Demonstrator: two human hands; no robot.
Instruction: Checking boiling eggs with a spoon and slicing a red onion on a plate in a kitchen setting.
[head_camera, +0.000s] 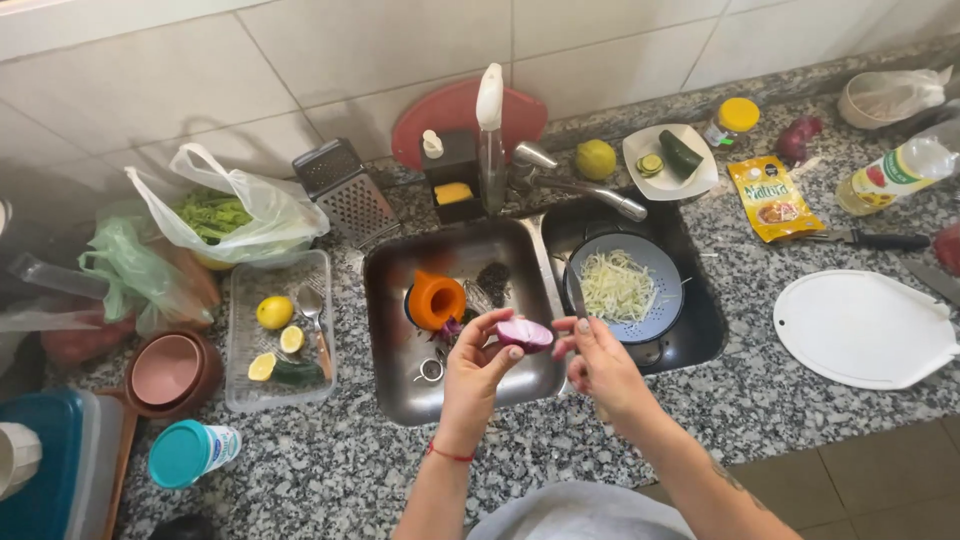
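Head camera looks down on a speckled stone counter (330, 470) with a double steel sink (400, 385). Over the front edge of the sink, the left hand (478, 362) pinches a half red onion (524, 335) between thumb and fingers, cut face turned sideways. The right hand (603, 365) is closed around the handle of a knife (575, 290), whose dark blade points up and away, just beside the onion; whether the blade touches it is hard to tell from this angle.

An orange funnel-like piece (436, 300) lies in the left basin, and a blue-grey colander (625, 290) of shredded pale cabbage (616, 285) sits in the right one. Left of the sink, a clear plastic tray (240, 390) holds lemon halves and a spoon, with a metal grater (345, 190) behind it and a plastic bag of greens (230, 215) nearby. To the right lies a white cutting board (860, 330), well apart from the hands. A white plate (668, 165) with a cucumber stands behind the tap.
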